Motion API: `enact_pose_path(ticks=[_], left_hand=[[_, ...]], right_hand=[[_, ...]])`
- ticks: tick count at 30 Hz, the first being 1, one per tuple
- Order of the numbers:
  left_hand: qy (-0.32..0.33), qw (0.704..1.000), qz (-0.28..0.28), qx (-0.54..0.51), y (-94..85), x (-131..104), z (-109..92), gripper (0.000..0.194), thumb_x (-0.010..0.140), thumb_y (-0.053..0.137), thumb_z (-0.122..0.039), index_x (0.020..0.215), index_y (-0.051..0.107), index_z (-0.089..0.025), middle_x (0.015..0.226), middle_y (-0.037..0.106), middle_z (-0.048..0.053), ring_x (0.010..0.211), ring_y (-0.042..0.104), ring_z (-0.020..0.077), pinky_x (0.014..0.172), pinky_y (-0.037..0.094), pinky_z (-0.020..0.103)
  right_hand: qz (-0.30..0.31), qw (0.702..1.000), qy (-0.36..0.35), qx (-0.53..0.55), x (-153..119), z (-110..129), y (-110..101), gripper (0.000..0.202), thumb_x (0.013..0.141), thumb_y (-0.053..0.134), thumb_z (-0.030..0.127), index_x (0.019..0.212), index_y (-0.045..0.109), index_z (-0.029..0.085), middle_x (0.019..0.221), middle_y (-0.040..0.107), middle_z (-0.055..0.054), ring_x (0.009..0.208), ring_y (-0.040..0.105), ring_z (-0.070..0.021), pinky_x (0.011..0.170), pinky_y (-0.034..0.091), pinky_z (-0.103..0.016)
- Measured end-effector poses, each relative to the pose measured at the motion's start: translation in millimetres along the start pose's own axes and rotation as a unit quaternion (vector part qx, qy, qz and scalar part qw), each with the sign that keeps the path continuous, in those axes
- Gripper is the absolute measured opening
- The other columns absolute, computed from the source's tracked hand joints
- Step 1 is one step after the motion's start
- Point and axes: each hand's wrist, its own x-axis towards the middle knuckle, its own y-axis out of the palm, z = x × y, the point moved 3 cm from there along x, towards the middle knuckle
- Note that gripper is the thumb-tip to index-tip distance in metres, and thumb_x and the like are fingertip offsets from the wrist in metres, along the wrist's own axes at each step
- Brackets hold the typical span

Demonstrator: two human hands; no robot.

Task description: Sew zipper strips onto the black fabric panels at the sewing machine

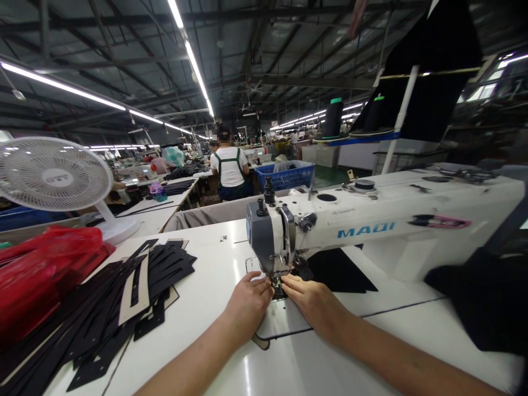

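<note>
Both of my hands meet under the head of a white sewing machine (350, 212), close to its presser foot (278, 283). My left hand (249, 305) comes in from the left with fingers bent and closed together. From the right, my right hand (315, 305) reaches in, its fingers held together and tips pointing at the needle. What lies beneath the fingertips is hidden and too small to make out. Behind my right hand, a black fabric piece (340, 269) lies flat on the machine table (214, 330). A small curved beige piece (261, 342) shows below my left hand.
On the left lies a fanned pile of black cut pieces (103, 313), beside a red plastic bag (45, 275) and a white fan (58, 176). Thread cones (333, 118) stand above the machine. Farther off are a blue basket (284, 176) and a person (231, 168) facing away.
</note>
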Motion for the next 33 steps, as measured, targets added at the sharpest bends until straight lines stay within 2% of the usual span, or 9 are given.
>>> enact_pose_path(ticks=[12,19,22,24,26,28,29,31,33], left_hand=[[-0.017,0.999,0.009,0.025,3.4,0,0,0.009,0.082,0.054,-0.009,0.082,0.059,-0.016,0.088,0.069,0.003,0.086,0.065,0.0161,0.092,0.043,0.033],[-0.007,0.999,-0.032,-0.004,5.4,-1,5,0.013,0.083,0.050,-0.008,0.083,0.059,-0.017,0.088,0.069,0.003,0.085,0.065,0.0162,0.090,0.044,0.034],[-0.008,0.999,-0.042,-0.013,3.5,0,7,0.013,0.084,0.050,-0.009,0.082,0.060,-0.017,0.088,0.070,0.004,0.083,0.066,0.0174,0.084,0.047,0.035],[-0.019,0.998,-0.049,-0.020,-4.9,-2,5,0.014,0.086,0.048,-0.011,0.083,0.061,-0.017,0.091,0.069,0.005,0.083,0.065,0.0180,0.083,0.048,0.036],[-0.023,0.997,-0.054,-0.044,-19.4,-4,-5,0.017,0.089,0.045,-0.013,0.084,0.061,-0.017,0.088,0.070,0.004,0.078,0.066,0.0160,0.085,0.047,0.036],[-0.005,0.994,-0.059,-0.096,-37.2,-7,-25,0.014,0.090,0.046,-0.020,0.092,0.060,-0.018,0.088,0.070,0.003,0.077,0.065,0.0151,0.088,0.045,0.035],[0.010,0.990,-0.058,-0.127,-45.6,-8,-38,0.017,0.089,0.050,-0.027,0.101,0.058,-0.018,0.094,0.069,0.005,0.083,0.065,0.0167,0.090,0.044,0.036],[0.044,0.984,-0.029,-0.168,-56.9,-6,-63,0.053,0.081,0.060,-0.043,0.123,0.046,-0.013,0.119,0.059,0.015,0.108,0.056,0.0249,0.096,0.041,0.040],[0.077,0.975,0.026,-0.205,-59.6,-2,-84,0.063,0.079,0.063,-0.039,0.130,0.039,-0.012,0.130,0.049,0.018,0.119,0.047,0.0284,0.101,0.035,0.043]], right_hand=[[-0.014,1.000,-0.015,-0.006,6,4,-8,0.031,0.084,0.038,0.004,0.095,0.063,0.019,0.095,0.066,-0.004,0.081,0.064,-0.0164,0.074,0.053,-0.027],[-0.005,1.000,-0.024,0.019,11,10,-18,0.033,0.081,0.037,0.000,0.093,0.063,0.017,0.098,0.066,-0.006,0.082,0.063,-0.0157,0.071,0.052,-0.025],[0.031,0.998,-0.010,0.059,2,-4,-33,0.033,0.078,0.050,0.009,0.109,0.057,0.018,0.111,0.061,-0.008,0.096,0.059,-0.0188,0.082,0.048,-0.030],[0.052,0.998,0.033,0.017,-7,-22,-48,0.038,0.074,0.056,0.015,0.112,0.055,0.014,0.114,0.058,-0.013,0.102,0.054,-0.0246,0.086,0.044,-0.038],[0.080,0.989,0.093,-0.079,-18,-38,-64,0.027,0.072,0.054,0.011,0.098,0.060,0.010,0.100,0.061,-0.015,0.094,0.056,-0.0284,0.081,0.044,-0.043],[0.103,0.976,0.120,-0.153,-32,-37,-77,0.018,0.068,0.048,0.004,0.079,0.061,0.012,0.080,0.061,-0.012,0.077,0.058,-0.0262,0.072,0.045,-0.041],[0.097,0.974,0.114,-0.170,-39,-29,-82,0.018,0.066,0.047,0.003,0.074,0.059,0.013,0.074,0.060,-0.011,0.070,0.057,-0.0248,0.068,0.045,-0.039],[0.048,0.984,0.079,-0.154,-56,2,-88,0.019,0.067,0.046,0.004,0.075,0.058,0.016,0.070,0.060,-0.009,0.064,0.056,-0.0223,0.062,0.044,-0.034],[0.007,0.995,0.052,-0.084,-76,39,-88,0.018,0.072,0.044,0.006,0.078,0.057,0.018,0.071,0.060,-0.006,0.061,0.056,-0.0192,0.056,0.041,-0.029]])
